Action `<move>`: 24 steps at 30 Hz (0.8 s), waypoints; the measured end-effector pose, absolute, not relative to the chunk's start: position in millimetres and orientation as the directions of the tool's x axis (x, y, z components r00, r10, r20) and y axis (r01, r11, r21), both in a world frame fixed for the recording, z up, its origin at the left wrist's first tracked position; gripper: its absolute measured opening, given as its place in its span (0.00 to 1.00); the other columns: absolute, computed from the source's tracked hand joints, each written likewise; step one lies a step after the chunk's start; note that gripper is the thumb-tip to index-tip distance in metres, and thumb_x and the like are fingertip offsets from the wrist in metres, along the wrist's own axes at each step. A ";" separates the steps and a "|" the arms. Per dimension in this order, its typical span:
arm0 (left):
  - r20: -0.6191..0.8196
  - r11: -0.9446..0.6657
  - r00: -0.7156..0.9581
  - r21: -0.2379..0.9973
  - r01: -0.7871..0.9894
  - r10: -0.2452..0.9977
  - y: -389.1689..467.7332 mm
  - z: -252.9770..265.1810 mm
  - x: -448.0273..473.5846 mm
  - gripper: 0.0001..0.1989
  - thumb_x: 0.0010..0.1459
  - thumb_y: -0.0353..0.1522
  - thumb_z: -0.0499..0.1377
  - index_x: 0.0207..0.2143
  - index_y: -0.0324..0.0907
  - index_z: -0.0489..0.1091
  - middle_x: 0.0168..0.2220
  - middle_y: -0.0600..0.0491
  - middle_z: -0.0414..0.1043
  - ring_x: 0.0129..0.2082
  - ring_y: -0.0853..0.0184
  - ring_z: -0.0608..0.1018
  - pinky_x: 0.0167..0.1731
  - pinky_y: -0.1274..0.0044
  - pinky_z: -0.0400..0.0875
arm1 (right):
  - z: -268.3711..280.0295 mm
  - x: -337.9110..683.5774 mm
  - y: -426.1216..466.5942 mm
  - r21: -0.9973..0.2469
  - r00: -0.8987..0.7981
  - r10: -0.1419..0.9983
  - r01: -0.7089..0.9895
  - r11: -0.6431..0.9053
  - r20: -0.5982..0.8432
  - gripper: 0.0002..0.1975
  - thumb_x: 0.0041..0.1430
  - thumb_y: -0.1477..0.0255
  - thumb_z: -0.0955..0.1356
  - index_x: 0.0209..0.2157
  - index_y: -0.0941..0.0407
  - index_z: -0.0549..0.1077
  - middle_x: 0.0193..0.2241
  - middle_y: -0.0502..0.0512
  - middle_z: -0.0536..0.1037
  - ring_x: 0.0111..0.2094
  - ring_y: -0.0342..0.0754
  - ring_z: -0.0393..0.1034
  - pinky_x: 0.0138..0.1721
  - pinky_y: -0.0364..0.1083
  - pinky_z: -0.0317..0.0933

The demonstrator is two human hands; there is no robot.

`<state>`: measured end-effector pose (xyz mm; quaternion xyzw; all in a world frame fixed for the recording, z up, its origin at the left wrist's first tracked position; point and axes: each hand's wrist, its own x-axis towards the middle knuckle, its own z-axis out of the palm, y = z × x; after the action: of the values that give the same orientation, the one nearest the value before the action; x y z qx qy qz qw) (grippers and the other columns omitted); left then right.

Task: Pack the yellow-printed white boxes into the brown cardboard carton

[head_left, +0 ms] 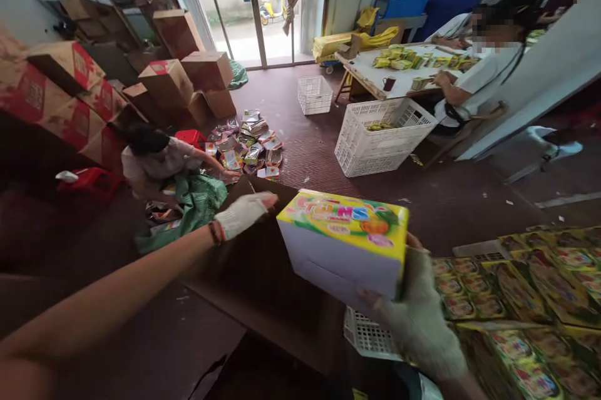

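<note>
left arm stretched far forward, bare, its gloved left hand (244,213) flat with fingers together; gloved right hand (419,318) near right, fingers curled in a grip.

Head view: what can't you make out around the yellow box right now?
- Yellow box: lid lettering blurred; underside hidden by right hand.
- Left hand: what it touches on the brown carton flap is unclear.
- Flat packs: cut off by the right edge.
</note>
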<state>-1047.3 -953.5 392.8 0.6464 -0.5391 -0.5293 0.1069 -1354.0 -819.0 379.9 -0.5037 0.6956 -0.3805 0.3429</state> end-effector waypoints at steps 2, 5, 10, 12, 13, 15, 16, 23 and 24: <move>-0.242 -0.191 0.061 0.563 -0.804 -0.968 -947.1 366.9 -978.8 0.32 0.56 0.47 0.55 0.56 0.35 0.66 0.56 0.38 0.67 0.60 0.47 0.64 0.60 0.60 0.55 | 356.1 -1298.2 -846.4 -0.894 -0.208 -0.907 -0.191 0.406 -0.367 0.53 0.32 0.63 0.76 0.61 0.52 0.52 0.49 0.62 0.72 0.44 0.58 0.72 0.42 0.55 0.70; -0.366 -0.308 0.185 0.315 -0.898 -0.912 -924.1 320.8 -911.5 0.39 0.56 0.44 0.56 0.65 0.33 0.53 0.62 0.34 0.59 0.62 0.46 0.61 0.60 0.62 0.55 | 288.8 -1226.8 -872.1 -0.661 -0.073 -0.657 0.124 0.740 -0.750 0.42 0.36 0.65 0.74 0.55 0.54 0.57 0.42 0.60 0.77 0.38 0.56 0.75 0.37 0.54 0.72; -0.596 -0.420 0.224 0.213 -0.882 -0.771 -898.5 279.6 -895.0 0.27 0.63 0.37 0.47 0.63 0.42 0.56 0.44 0.39 0.76 0.45 0.53 0.77 0.46 0.67 0.67 | 159.0 -1160.0 -884.1 -0.466 -0.266 -0.433 0.077 0.881 -0.862 0.32 0.39 0.70 0.73 0.49 0.61 0.63 0.45 0.67 0.76 0.45 0.58 0.73 0.43 0.51 0.70; -0.574 -0.400 0.229 0.191 -0.896 -0.786 -896.3 273.8 -896.7 0.26 0.63 0.36 0.46 0.62 0.40 0.58 0.40 0.39 0.77 0.41 0.53 0.78 0.42 0.68 0.68 | 115.7 -1150.8 -888.1 -0.495 -0.321 -0.452 0.061 0.867 -0.832 0.34 0.41 0.71 0.72 0.52 0.62 0.61 0.48 0.67 0.74 0.48 0.56 0.72 0.47 0.49 0.68; -0.561 -0.392 0.227 0.192 -0.900 -0.796 -895.1 270.6 -896.2 0.25 0.63 0.36 0.46 0.61 0.40 0.59 0.38 0.39 0.77 0.40 0.53 0.79 0.41 0.68 0.68 | 95.9 -1148.4 -890.8 -0.509 -0.329 -0.464 0.062 0.858 -0.822 0.34 0.44 0.70 0.71 0.53 0.62 0.60 0.49 0.66 0.74 0.48 0.54 0.72 0.47 0.48 0.68; -0.519 -0.381 0.225 0.216 -0.899 -0.825 -890.7 262.2 -892.6 0.25 0.62 0.38 0.46 0.59 0.39 0.62 0.39 0.39 0.77 0.39 0.53 0.79 0.40 0.68 0.69 | 59.8 -1144.6 -897.5 -0.528 -0.329 -0.481 0.065 0.847 -0.813 0.30 0.50 0.68 0.68 0.55 0.60 0.59 0.48 0.63 0.75 0.47 0.50 0.73 0.45 0.45 0.69; -0.485 -0.380 0.227 0.244 -0.892 -0.844 -887.6 257.3 -889.9 0.26 0.61 0.39 0.47 0.58 0.39 0.63 0.41 0.38 0.77 0.39 0.52 0.79 0.41 0.67 0.69 | 43.7 -1142.4 -901.1 -0.528 -0.331 -0.482 0.061 0.847 -0.811 0.29 0.53 0.67 0.67 0.55 0.59 0.59 0.48 0.61 0.75 0.46 0.49 0.73 0.44 0.45 0.69; -0.362 -0.430 0.279 0.457 -0.778 -0.890 -870.3 232.7 -870.8 0.23 0.53 0.44 0.54 0.50 0.47 0.68 0.46 0.44 0.76 0.42 0.49 0.78 0.46 0.62 0.70 | -3.4 -1112.3 -928.5 -0.452 -0.340 -0.442 -0.053 0.890 -0.830 0.21 0.64 0.67 0.63 0.57 0.57 0.61 0.46 0.61 0.76 0.43 0.49 0.74 0.43 0.49 0.69; -0.375 -0.451 0.293 0.461 -0.765 -0.880 -870.4 232.4 -868.4 0.22 0.53 0.44 0.55 0.50 0.48 0.68 0.45 0.45 0.76 0.43 0.49 0.78 0.47 0.62 0.69 | 2.9 -1109.0 -931.7 -0.456 -0.336 -0.452 -0.072 0.887 -0.826 0.20 0.64 0.68 0.63 0.56 0.58 0.62 0.46 0.60 0.76 0.43 0.48 0.73 0.44 0.49 0.69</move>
<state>-868.4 -870.4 232.4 0.7982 -0.5150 -0.2972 0.0967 -1109.0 -931.7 2.9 -0.1640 0.7990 -0.1719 0.5525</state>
